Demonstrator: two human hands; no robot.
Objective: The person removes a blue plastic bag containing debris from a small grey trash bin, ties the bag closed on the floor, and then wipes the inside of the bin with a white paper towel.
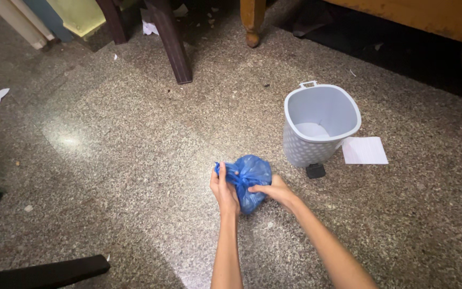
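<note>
Both hands clamp the blue plastic bag (249, 181): your left hand (223, 191) grips its gathered neck, your right hand (275, 190) pinches its side. Head view: the bag sits on the floor (108, 160), the grey bin (319, 126) at two o'clock. Thin film may tear and spill under hard twisting.

Only package: small crumpled blue plastic bag (248, 181), bunched & rounded, low centre on the speckled stone floor, gripped by left hand (224, 191) & right hand (275, 190). White rectangular paper sheet (364, 150) flat on floor, far right of the bag. No labels, signs, screens.
</note>
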